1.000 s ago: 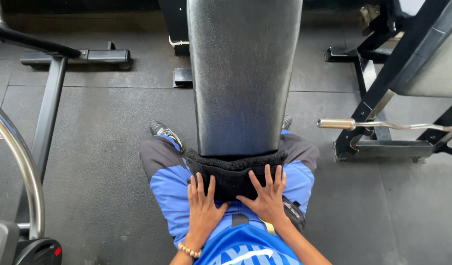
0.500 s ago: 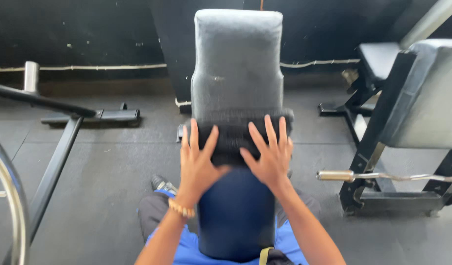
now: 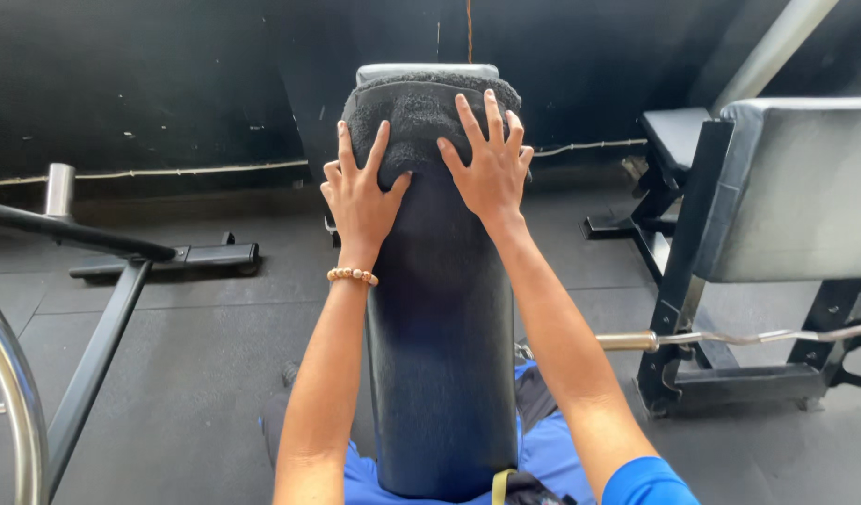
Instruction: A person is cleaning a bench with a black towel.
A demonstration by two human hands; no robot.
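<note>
A dark padded gym bench (image 3: pixel 444 327) stretches away from me, its far end up near the black wall. A dark grey towel (image 3: pixel 407 117) lies across that far end. My left hand (image 3: pixel 358 192) presses flat on the towel's left side, fingers spread, with a bead bracelet on the wrist. My right hand (image 3: pixel 489 159) lies flat on the towel's right side, fingers spread too. Both palms rest on the cloth without gripping it. My blue shirt and dark shorts show at the bench's near end.
A second padded bench on a black frame (image 3: pixel 786 196) stands at the right, with a curl bar (image 3: pixel 730 337) lying across its base. A black machine frame (image 3: pixel 112 281) and a chrome rail (image 3: pixel 14 411) are at the left. Rubber flooring surrounds the bench.
Both hands have slid the towel along the pad from its near end by my lap up to the far end. The view has tilted upward.
</note>
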